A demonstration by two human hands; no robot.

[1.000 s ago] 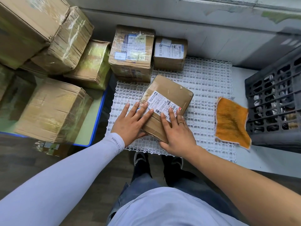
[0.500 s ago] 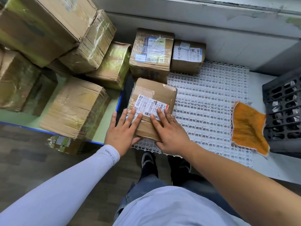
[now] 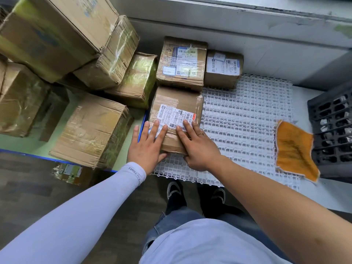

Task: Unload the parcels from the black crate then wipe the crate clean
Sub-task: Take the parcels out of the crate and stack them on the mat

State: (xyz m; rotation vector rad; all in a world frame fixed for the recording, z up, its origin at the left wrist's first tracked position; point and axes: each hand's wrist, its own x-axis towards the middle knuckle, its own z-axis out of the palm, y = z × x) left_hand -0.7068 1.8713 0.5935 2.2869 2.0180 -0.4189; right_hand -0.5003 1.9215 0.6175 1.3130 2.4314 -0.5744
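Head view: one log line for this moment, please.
parcel: on white grid mat | left hand, right hand: flat on it | crate: right | cloth: unused

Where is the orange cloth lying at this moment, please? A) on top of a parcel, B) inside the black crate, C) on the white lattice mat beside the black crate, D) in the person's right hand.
C: the orange cloth lies flat on the white lattice mat, next to the black crate, with neither hand holding it.

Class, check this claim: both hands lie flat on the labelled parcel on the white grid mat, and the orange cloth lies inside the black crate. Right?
Not quite. The head view shows the orange cloth lying on the white grid mat beside the black crate, not inside. Left hand and right hand do lie flat on the labelled parcel.
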